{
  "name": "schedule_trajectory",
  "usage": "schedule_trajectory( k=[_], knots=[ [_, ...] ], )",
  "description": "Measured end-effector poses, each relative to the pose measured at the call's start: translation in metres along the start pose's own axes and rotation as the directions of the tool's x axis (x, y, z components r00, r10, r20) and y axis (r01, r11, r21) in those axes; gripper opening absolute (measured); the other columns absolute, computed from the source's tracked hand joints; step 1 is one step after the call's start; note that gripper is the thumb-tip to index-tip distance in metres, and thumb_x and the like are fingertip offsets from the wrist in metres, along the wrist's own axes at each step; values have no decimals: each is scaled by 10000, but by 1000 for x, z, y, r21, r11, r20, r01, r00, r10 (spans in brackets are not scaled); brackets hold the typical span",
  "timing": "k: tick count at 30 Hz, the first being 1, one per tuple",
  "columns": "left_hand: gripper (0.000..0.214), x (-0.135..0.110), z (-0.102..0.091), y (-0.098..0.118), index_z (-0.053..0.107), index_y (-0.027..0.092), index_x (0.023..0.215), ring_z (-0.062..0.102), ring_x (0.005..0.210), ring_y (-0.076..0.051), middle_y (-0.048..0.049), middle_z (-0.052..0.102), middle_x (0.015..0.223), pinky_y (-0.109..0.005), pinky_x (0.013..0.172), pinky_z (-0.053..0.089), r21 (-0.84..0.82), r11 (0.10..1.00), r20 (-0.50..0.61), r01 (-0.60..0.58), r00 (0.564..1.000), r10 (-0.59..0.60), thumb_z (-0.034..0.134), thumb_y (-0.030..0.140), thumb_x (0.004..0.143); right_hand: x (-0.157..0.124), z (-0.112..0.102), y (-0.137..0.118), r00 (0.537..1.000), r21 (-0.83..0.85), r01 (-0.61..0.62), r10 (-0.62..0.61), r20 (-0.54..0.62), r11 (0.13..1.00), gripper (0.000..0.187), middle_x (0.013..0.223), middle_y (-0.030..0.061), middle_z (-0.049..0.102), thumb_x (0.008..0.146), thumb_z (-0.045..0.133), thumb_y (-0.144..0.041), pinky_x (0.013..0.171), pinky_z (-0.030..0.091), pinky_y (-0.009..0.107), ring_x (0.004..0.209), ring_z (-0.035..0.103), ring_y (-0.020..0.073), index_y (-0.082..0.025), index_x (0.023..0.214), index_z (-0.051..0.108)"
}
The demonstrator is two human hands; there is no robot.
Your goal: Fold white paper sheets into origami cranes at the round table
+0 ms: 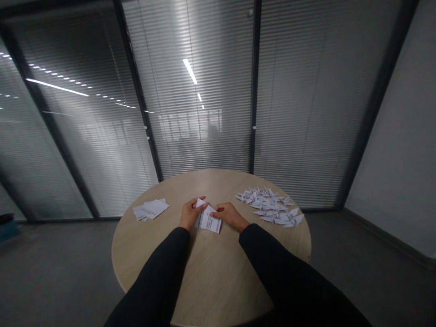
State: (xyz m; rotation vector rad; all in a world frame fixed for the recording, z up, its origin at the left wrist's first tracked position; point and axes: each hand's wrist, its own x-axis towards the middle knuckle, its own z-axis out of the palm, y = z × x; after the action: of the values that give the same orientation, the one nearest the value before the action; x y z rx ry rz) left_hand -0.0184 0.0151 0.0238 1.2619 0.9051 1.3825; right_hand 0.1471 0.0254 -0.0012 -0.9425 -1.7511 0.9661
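Note:
Between my two hands is a small sheet of printed paper (208,221), white with dark text, its top corner folded to a point. My left hand (191,213) pinches its upper left side, thumb in front and fingers behind. My right hand (229,214) grips the right edge with thumb and fingers closed on it. To the right lies a pile of folded paper cranes (269,204), white with some print. A loose stack of flat paper sheets (151,210) lies to the left of my left hand.
The round wooden table (211,277) carries all of the paper. Behind it stands a glass partition with blinds (204,150) in dark frames. A plain wall (402,150) is on the right, and a blue object (8,229) sits on the floor at far left.

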Motion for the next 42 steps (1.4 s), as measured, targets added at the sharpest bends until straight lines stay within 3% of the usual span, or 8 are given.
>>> schedule_trajectory(
  k=[15, 18, 24, 36, 42],
  knots=[
    [584, 3, -1, -4, 625, 88, 1006, 649, 639, -194, -130, 708, 806, -288, 596, 495, -11, 1000, 22, -1, 1000, 2, 800, 323, 501, 3, 0, 8, 1000, 31, -2, 1, 9, 1000, 286, 553, 8, 582, 617, 681, -377, 473, 351, 203, 499, 497, 100, -99, 624, 616],
    [538, 2, -1, -1, 649, 93, 943, 638, 616, -182, -117, 707, 787, -273, 573, 480, 1, 1000, -14, -3, 1000, 3, 792, 362, 500, 4, 1, 12, 1000, 48, -7, 7, -1, 999, 301, 575, 10, 591, 623, 681, -394, 476, 359, 203, 510, 508, 105, -100, 655, 624],
    [397, -1, 0, 4, 684, 91, 698, 540, 466, -114, -55, 637, 560, -214, 455, 385, 96, 995, -87, -11, 996, 20, 738, 453, 545, 5, 1, 14, 1000, -3, 27, -27, -15, 1000, 266, 556, -5, 566, 645, 666, -369, 466, 337, 197, 493, 476, 92, -106, 644, 624],
    [378, 0, -1, 5, 703, 101, 714, 563, 510, -134, -75, 662, 620, -210, 455, 370, 118, 993, -108, -21, 994, 33, 712, 451, 570, 6, 1, 13, 999, -19, 39, -39, -25, 999, 257, 574, 2, 580, 649, 663, -364, 480, 355, 199, 517, 494, 101, -109, 652, 629],
    [348, -3, 2, 9, 694, 104, 643, 537, 466, -121, -64, 636, 554, -217, 456, 370, 157, 987, -100, -43, 993, 59, 717, 443, 566, 6, 2, 14, 999, -6, 37, -38, -23, 999, 237, 605, 10, 600, 650, 658, -337, 490, 377, 206, 524, 515, 107, -104, 690, 642]
  ],
)
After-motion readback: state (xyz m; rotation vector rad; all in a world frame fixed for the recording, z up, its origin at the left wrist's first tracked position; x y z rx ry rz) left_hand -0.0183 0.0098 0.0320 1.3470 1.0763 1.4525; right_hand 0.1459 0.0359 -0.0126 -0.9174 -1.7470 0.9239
